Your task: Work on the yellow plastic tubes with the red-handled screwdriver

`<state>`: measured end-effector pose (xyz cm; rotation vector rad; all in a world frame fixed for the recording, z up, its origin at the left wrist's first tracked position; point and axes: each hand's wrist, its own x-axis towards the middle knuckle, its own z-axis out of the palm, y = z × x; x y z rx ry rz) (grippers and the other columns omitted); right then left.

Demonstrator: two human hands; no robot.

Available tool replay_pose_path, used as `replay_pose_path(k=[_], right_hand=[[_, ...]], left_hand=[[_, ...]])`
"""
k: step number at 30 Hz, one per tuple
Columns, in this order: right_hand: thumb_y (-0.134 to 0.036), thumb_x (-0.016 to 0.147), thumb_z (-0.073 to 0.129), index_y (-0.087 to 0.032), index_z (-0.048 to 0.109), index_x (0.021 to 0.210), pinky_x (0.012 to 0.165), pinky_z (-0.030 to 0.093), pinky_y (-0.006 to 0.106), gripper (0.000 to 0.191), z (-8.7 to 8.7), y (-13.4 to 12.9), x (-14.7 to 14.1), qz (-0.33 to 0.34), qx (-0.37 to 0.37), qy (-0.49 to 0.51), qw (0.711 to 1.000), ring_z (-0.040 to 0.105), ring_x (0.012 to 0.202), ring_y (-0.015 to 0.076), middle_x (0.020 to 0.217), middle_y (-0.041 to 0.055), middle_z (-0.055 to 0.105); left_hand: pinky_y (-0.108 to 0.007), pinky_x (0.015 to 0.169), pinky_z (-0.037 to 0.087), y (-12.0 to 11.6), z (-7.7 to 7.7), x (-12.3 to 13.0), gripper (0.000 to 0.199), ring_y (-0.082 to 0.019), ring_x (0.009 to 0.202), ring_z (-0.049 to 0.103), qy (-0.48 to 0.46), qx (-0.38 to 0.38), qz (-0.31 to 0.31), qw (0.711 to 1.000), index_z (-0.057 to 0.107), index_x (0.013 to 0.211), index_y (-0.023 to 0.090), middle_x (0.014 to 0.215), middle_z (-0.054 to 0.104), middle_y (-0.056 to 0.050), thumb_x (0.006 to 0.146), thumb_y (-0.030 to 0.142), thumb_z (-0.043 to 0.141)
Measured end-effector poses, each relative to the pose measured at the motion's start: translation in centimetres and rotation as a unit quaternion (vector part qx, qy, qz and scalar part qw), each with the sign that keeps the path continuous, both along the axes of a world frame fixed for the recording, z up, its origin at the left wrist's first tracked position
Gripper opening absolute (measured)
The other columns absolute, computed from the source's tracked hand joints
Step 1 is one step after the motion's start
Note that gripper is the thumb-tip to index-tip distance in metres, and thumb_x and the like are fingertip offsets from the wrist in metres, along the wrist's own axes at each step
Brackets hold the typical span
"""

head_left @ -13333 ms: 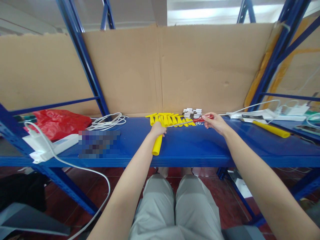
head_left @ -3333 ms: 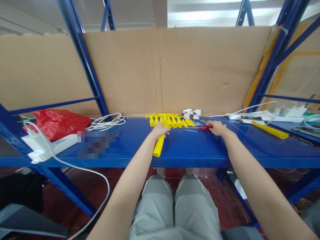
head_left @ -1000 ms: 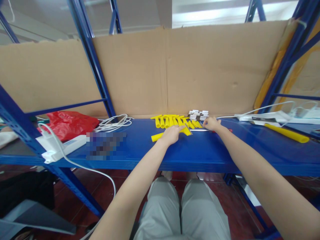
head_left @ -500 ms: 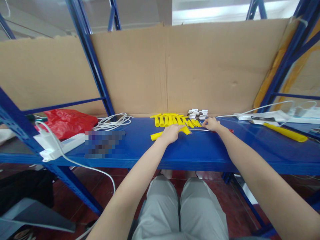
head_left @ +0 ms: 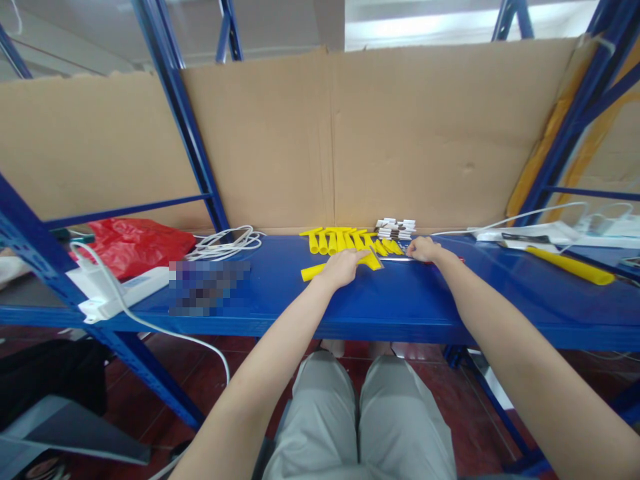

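My left hand [head_left: 343, 267] is closed around a yellow scraper [head_left: 313, 272], whose handle end sticks out to the left and whose wide head with a blade lies to the right. Behind it stands a row of several yellow scrapers [head_left: 333, 241] against the cardboard. Small yellow pieces [head_left: 390, 247] lie between my two hands. My right hand [head_left: 423, 249] is pinched at the right of these pieces, near a thin pale strip [head_left: 395, 259] on the shelf; what its fingers hold is too small to make out. Small white packs [head_left: 396, 229] are stacked just behind.
On the left are a red plastic bag [head_left: 140, 247], a coiled white cable [head_left: 225, 243] and a white power strip [head_left: 135, 290]. A yellow tube-like object [head_left: 570, 265] lies at the right on the blue shelf [head_left: 400, 300]. Cardboard [head_left: 400, 133] closes the back.
My right hand has shifted very slightly to the right. My left hand and the yellow scraper look unchanged.
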<state>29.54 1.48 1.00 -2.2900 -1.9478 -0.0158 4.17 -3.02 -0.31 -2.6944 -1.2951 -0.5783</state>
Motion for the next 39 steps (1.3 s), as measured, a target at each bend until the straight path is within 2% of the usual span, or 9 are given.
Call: replay_pose_path(k=[3,6,8,11,16,18,23,29,39], right_hand=[[-0.018,0.078,0.057,-0.022,0.077,0.086,0.094,0.047,0.046,0.022,-0.2,0.0,0.3,-0.008,0.018,0.016,1.0,0.057,0.116,0.0317,0.112,0.0102,0.07],[-0.019,0.076,0.059,-0.021,0.075,0.079,0.092,0.047,0.041,0.016,-0.3,0.3,0.8,0.013,0.06,0.057,0.996,0.059,0.109,0.029,0.101,0.0082,0.072],[-0.02,0.074,0.059,-0.019,0.072,0.075,0.087,0.048,0.035,0.013,-0.2,0.4,1.0,0.06,0.088,0.111,0.988,0.062,0.098,0.0252,0.09,0.0076,0.072],[-0.019,0.073,0.057,-0.017,0.064,0.069,0.078,0.048,0.028,0.009,0.3,0.1,0.5,0.154,0.11,0.214,0.958,0.061,0.079,0.019,0.079,0.0062,0.069],[-0.024,0.071,0.057,-0.019,0.057,0.067,0.066,0.043,0.024,0.007,1.1,-1.4,-2.5,0.285,0.099,0.313,0.9,0.053,0.066,0.0139,0.07,0.0013,0.061],[-0.026,0.07,0.057,-0.019,0.058,0.067,0.067,0.043,0.025,0.007,1.1,-1.8,-3.8,0.33,0.09,0.316,0.885,0.052,0.067,0.014,0.071,0.0009,0.06],[-0.025,0.069,0.057,-0.019,0.058,0.064,0.071,0.044,0.028,0.007,0.5,-1.6,-5.6,0.376,0.087,0.287,0.877,0.052,0.07,0.0152,0.07,0.0006,0.058],[-0.021,0.069,0.057,-0.019,0.057,0.061,0.073,0.043,0.029,0.008,-0.2,-1.2,-6.2,0.391,0.108,0.254,0.878,0.052,0.07,0.0155,0.07,0.0012,0.057],[-0.016,0.073,0.051,-0.019,0.059,0.061,0.076,0.045,0.03,0.014,-0.1,-1.6,-7.0,0.413,0.124,0.223,0.874,0.056,0.074,0.0168,0.073,0.0032,0.063]], left_hand=[[-0.035,0.103,0.046,0.1,-0.1,0.0,0.053,-0.024,0.124,0.057,-0.002,0.002,-0.003,1.0,0.055,0.139,0.023,0.134,0.061,-0.009,0.089,0.007,0.048],[-0.036,0.102,0.047,0.2,-0.1,0.0,0.052,-0.024,0.122,0.058,0.008,0.009,-0.001,1.0,0.055,0.138,0.023,0.133,0.062,-0.01,0.089,0.007,0.048],[-0.036,0.101,0.048,0.2,0.0,0.0,0.053,-0.024,0.121,0.059,0.023,0.015,0.005,1.0,0.055,0.138,0.025,0.131,0.063,-0.009,0.089,0.007,0.047],[-0.035,0.1,0.048,0.1,0.1,0.0,0.055,-0.022,0.119,0.06,0.041,0.022,0.014,0.999,0.055,0.138,0.025,0.128,0.065,-0.008,0.087,0.004,0.046],[-0.035,0.095,0.05,-0.1,0.5,0.0,0.057,-0.023,0.115,0.061,0.061,0.039,0.042,0.996,0.055,0.138,0.025,0.123,0.066,-0.009,0.086,0.003,0.043],[-0.035,0.093,0.051,-0.2,0.6,0.0,0.057,-0.023,0.113,0.061,0.067,0.05,0.05,0.995,0.055,0.138,0.025,0.121,0.066,-0.009,0.087,0.002,0.042],[-0.036,0.09,0.05,-0.3,0.7,0.1,0.055,-0.024,0.11,0.061,0.07,0.067,0.067,0.993,0.057,0.136,0.023,0.112,0.066,-0.011,0.087,0.002,0.042],[-0.035,0.09,0.048,-0.4,0.8,0.1,0.055,-0.024,0.109,0.059,0.066,0.077,0.082,0.991,0.057,0.135,0.019,0.109,0.065,-0.012,0.086,0.0,0.044],[-0.034,0.089,0.047,-0.4,0.7,0.2,0.056,-0.023,0.107,0.059,0.074,0.089,0.079,0.99,0.055,0.136,0.022,0.109,0.065,-0.011,0.086,0.001,0.044]])
